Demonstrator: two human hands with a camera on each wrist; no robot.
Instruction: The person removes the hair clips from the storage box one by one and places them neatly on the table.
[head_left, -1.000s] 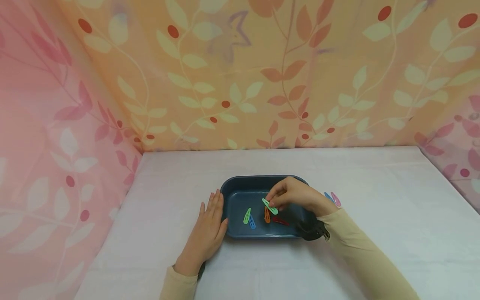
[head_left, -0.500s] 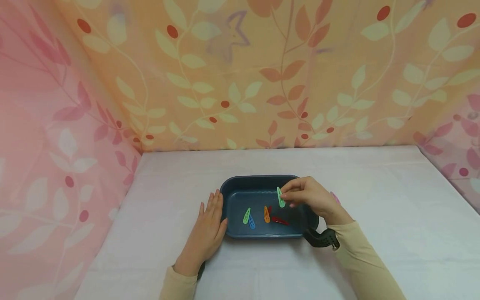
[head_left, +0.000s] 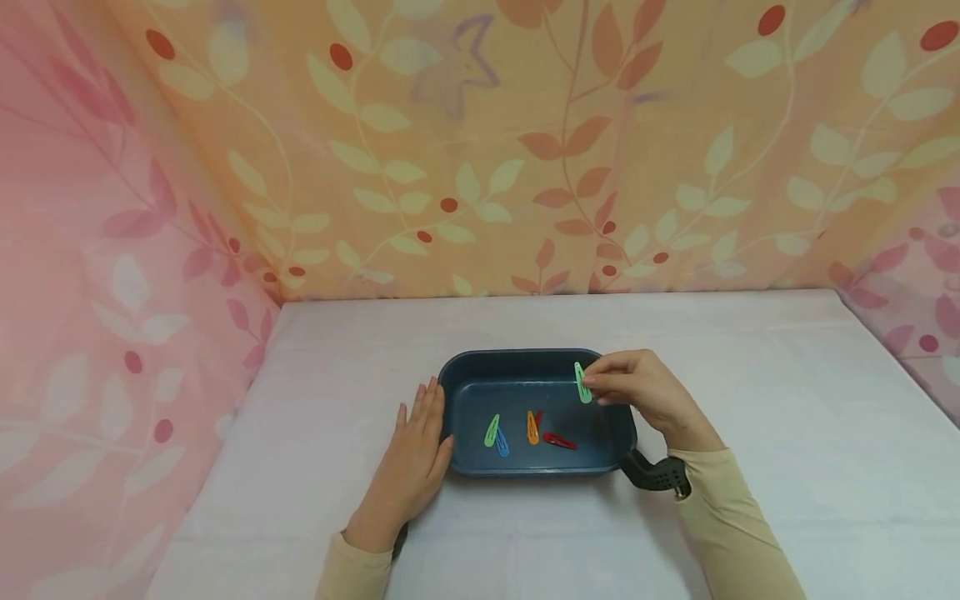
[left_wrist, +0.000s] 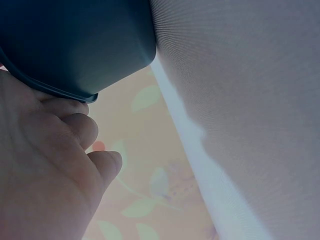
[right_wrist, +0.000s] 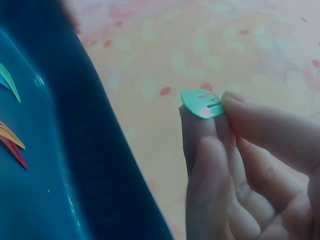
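— In the head view, the right hand [head_left: 647, 393] has carried the mint clip [head_left: 585, 396] rightward, over the far right of the tray [head_left: 467, 400].
— And inside?
— A green clip [head_left: 491, 431] and blue clip [head_left: 502, 443] at left; an orange clip [head_left: 532, 427] and red clips [head_left: 560, 442] mid-tray.
— Left-wrist view?
— The left hand [head_left: 408, 458] presses, unclenched, at the rim [left_wrist: 55, 93], probably steadying.
— Right-wrist?
— Thumb and fingertips pinch the mint clip, likely because it's thin.

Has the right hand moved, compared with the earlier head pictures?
Yes: against the dark tray, the right hand, pinching a green clip, has moved rightward, toward the tray's right end.
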